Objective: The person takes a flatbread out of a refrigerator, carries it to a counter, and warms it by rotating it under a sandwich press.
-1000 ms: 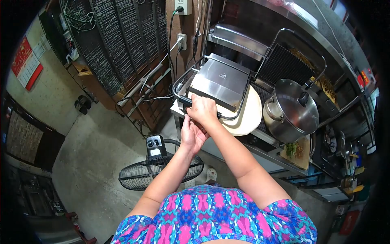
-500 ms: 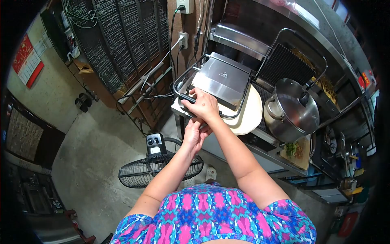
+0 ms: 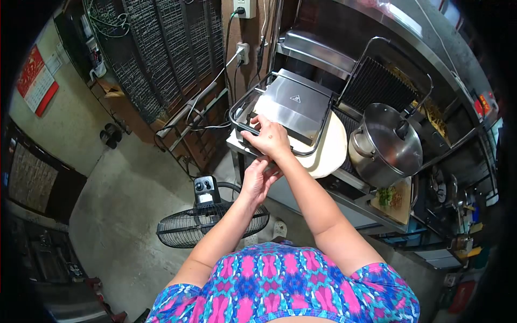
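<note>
A contact grill (image 3: 296, 102) with a steel lid stands on the counter, its lid lowered. Over the front of its black handle (image 3: 242, 119) lies my right hand (image 3: 272, 141), fingers and thumb closed around the bar. Lower down, at the grill's front edge, my left hand (image 3: 257, 180) has its fingers drawn together; what they hold, if anything, is hidden beneath my right wrist. A large pale round sheet (image 3: 335, 145), possibly flatbread, sticks out from under the grill's right side.
A lidded steel pot (image 3: 386, 145) stands right of the grill, before a second grill (image 3: 379, 83) with its ribbed plate raised. Chopped greens (image 3: 385, 197) lie on a board (image 3: 403, 207). A floor fan (image 3: 199, 223) is at my left, near cables (image 3: 207, 91).
Almost nothing differs. Both hands stay at the grill's front, and the view has shifted very slightly.
</note>
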`<state>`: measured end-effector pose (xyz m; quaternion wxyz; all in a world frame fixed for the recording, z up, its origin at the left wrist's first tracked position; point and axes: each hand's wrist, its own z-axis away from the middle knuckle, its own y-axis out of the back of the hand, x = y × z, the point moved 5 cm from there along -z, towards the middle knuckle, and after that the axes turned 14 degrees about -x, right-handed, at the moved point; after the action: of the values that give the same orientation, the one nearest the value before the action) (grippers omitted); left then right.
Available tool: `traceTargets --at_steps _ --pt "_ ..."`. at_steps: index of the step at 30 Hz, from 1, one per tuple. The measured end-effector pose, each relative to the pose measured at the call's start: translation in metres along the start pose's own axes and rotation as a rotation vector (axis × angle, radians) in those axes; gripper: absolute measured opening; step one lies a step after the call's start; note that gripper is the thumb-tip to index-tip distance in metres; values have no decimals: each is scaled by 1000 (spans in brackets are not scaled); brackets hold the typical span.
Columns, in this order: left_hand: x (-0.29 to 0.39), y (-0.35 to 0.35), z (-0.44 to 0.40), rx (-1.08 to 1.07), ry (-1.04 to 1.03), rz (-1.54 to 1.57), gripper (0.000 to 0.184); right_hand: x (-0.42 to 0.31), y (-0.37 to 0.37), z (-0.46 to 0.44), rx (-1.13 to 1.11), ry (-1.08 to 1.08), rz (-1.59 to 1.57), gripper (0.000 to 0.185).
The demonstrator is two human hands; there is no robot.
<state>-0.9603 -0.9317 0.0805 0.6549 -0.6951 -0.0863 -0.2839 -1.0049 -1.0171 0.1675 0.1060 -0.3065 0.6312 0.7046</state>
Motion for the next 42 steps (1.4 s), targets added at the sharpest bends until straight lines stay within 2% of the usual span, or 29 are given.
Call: traceTargets --at_steps 2,7,11,17,21,22,26,32,37,42 --pt "2 -2 1 11 7 -44 29 -1 -1 2 8 2 17 37" --pt "14 -19 1 -51 14 181 39 -5 -1 5 16 12 94 37" --pt "20 -26 -4 8 10 -52 45 -5 -2 5 21 30 118 36" --pt "21 -26 -3 -46 14 -254 45 -7 -1 6 -8 3 122 36" --pt "20 -27 1 -104 6 63 32 -10 5 8 -53 -56 69 36" --pt "18 -25 1 -108 8 61 32 -8 6 7 -48 -57 69 36" --pt "3 7 2 13 14 105 20 1 -1 0 38 3 17 39" --pt "-24 37 -5 151 128 195 11 6 0 -1 11 -18 -49 38" --pt "-31 47 -3 224 191 37 15 10 -3 -4 42 30 -59 37" --pt "-19 41 10 401 114 -207 13 11 -2 -3 35 27 -41 37"
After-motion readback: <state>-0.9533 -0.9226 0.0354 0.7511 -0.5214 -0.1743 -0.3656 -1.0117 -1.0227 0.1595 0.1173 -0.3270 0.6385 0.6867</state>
